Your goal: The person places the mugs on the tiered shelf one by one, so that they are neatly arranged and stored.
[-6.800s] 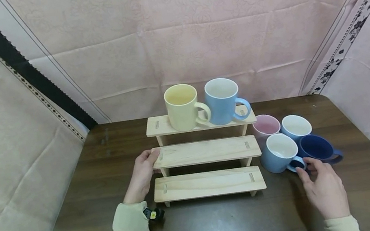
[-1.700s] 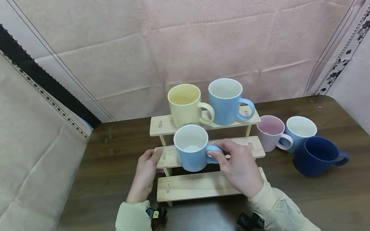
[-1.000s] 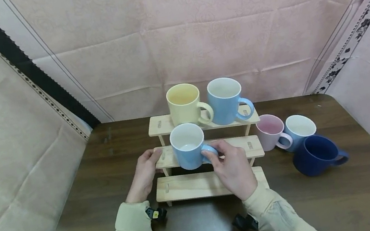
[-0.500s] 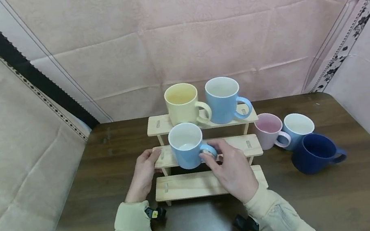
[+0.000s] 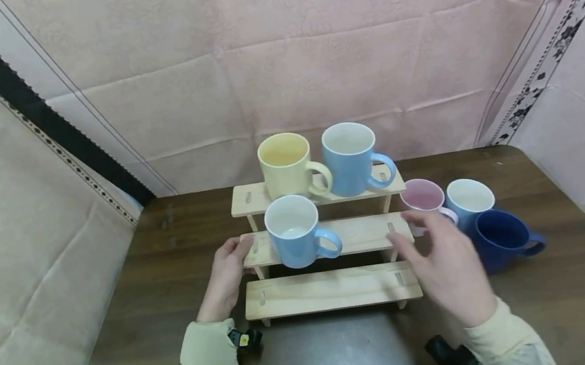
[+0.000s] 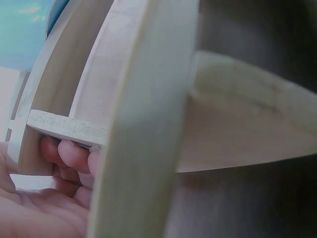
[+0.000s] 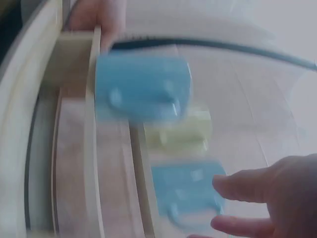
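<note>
A three-step wooden rack [image 5: 329, 288] stands on the table. My left hand [image 5: 227, 277] grips the left end of its middle step; in the left wrist view the fingers [image 6: 74, 154] curl under the wood. On that step's left half sits a light blue mug [image 5: 294, 234], handle to the right. The top step carries a yellow mug [image 5: 287, 170] and another blue mug [image 5: 351, 160]. My right hand [image 5: 451, 265] holds nothing, its fingers spread near the rack's right end. It partly covers a pink mug [image 5: 422, 193].
Right of the rack, a light blue mug [image 5: 469, 197] and a dark blue mug [image 5: 504, 236] stand close beside the pink one on the brown table [image 5: 348, 362]. Pale cloth [image 5: 272, 68] hangs behind the table and along both sides.
The light blue mug came from the group at right onto the middle step. My right hand has let go of its handle and moved right. The left hand keeps its place.
</note>
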Action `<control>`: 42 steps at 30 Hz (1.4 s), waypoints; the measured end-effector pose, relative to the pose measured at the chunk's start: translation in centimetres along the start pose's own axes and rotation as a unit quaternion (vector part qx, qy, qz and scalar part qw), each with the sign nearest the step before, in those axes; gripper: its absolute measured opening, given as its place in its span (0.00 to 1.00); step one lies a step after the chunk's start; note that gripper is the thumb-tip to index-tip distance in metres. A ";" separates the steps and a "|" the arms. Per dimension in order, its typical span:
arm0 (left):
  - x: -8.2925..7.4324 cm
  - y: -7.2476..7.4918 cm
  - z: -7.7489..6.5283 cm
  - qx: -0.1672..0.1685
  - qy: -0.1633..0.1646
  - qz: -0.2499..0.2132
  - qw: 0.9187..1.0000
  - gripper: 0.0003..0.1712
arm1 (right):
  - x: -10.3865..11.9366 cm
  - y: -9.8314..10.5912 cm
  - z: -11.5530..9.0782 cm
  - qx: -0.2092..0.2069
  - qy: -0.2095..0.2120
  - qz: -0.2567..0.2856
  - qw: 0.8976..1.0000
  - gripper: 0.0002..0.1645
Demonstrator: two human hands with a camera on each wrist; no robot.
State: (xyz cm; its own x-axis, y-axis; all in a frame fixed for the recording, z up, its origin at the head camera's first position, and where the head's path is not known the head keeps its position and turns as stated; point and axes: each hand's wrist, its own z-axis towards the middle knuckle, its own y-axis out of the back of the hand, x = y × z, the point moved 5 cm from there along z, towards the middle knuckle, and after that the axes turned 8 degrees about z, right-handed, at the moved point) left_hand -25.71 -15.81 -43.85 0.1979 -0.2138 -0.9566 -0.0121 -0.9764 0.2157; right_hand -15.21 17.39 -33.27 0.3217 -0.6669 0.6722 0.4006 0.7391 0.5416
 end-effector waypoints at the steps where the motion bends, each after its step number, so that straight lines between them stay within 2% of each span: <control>1: 0.0 0.0 0.0 0.000 0.000 0.000 1.000 0.21 | -0.6 0.8 -0.1 -0.013 -0.003 0.000 1.000 0.24; 5: 0.0 0.0 0.0 -0.001 0.003 0.000 1.000 0.21 | -3.4 4.4 -0.3 -0.068 -0.041 -0.023 0.997 0.22; 9: 0.0 0.0 0.0 0.000 0.005 0.000 1.000 0.21 | -7.4 7.6 -0.9 -0.111 -0.106 -0.057 0.987 0.21; 12: -0.1 0.0 -0.1 0.001 0.005 0.000 1.000 0.21 | -10.8 9.6 -1.4 -0.117 -0.156 -0.072 0.978 0.22; 16: -0.1 0.1 -0.1 0.000 0.005 0.001 1.000 0.21 | -14.9 10.9 -2.1 -0.091 -0.218 -0.081 0.968 0.24; 20: -0.1 0.2 -0.2 -0.002 0.004 0.001 1.000 0.21 | -17.5 11.1 -2.6 -0.047 -0.241 -0.090 0.965 0.27; 23: 0.0 0.1 -0.1 -0.001 0.003 0.000 1.000 0.21 | -18.8 10.7 -2.9 -0.018 -0.239 -0.095 0.966 0.27; 31: 0.1 0.1 -0.1 -0.003 0.000 -0.001 1.000 0.21 | -20.6 9.4 -3.2 0.050 -0.229 -0.081 0.969 0.28; 42: 0.0 0.1 -0.2 0.004 -0.004 -0.001 1.000 0.21 | -21.2 9.1 -3.7 0.058 -0.226 -0.078 0.969 0.25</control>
State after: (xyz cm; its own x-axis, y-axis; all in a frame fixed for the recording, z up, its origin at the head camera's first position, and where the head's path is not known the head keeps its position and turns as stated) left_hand -25.55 -15.87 -43.76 0.1894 -0.2129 -0.9585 -0.0195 -0.9768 0.2131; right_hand -15.21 37.86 -44.49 -0.1542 -0.6806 0.7163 0.3069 0.6561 0.6895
